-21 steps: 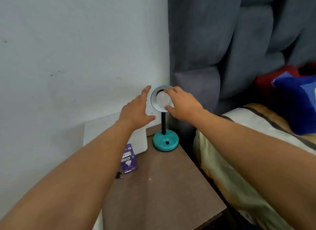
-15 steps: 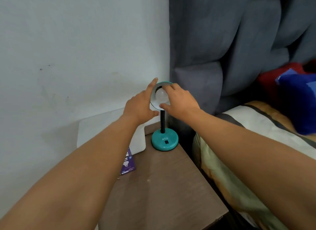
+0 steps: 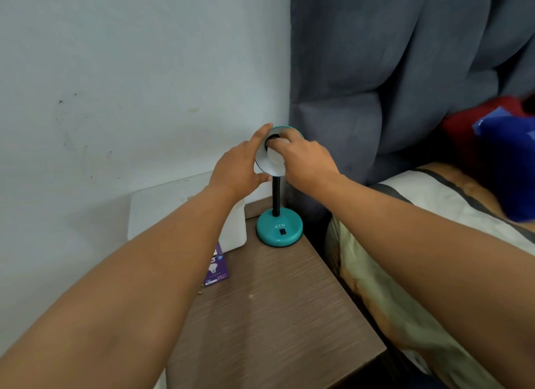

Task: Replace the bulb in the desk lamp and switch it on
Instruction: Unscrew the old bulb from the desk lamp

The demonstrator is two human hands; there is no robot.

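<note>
A small teal desk lamp stands at the back of the brown bedside table, its round base carrying a black switch and a black stem. The lamp's shade faces me. My left hand grips the shade's left rim, forefinger along the top and thumb underneath. My right hand reaches into the shade, its fingers closed around the white bulb. A purple bulb box lies flat on the table, partly hidden by my left forearm.
A white box-like object leans against the wall behind the lamp. The brown table meets the wall on the left and a bed on the right. A grey padded headboard rises behind. Blue and red cushions lie on the bed.
My left hand moved in from beside the shade and took hold of its rim. My right hand closed further around the bulb. The view shifted slightly closer.
</note>
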